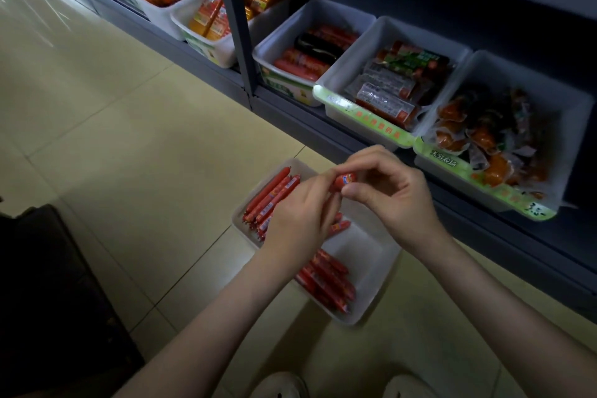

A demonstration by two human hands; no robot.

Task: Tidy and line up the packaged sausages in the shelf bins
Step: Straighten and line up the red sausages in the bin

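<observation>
Floor tiles bear a white bin (368, 271) (red sausages (326, 281) inside); both hands (349, 200) pinch one sausage (345, 180).

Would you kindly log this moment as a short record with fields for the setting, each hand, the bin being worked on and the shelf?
setting: person crouched over a tiled floor beside a shelf
left hand: pinching the held sausage
right hand: pinching the same sausage
floor bin: white, on the floor, red sausages lying lengthwise inside
shelf bins: white, in a row, mixed packaged snacks
</observation>
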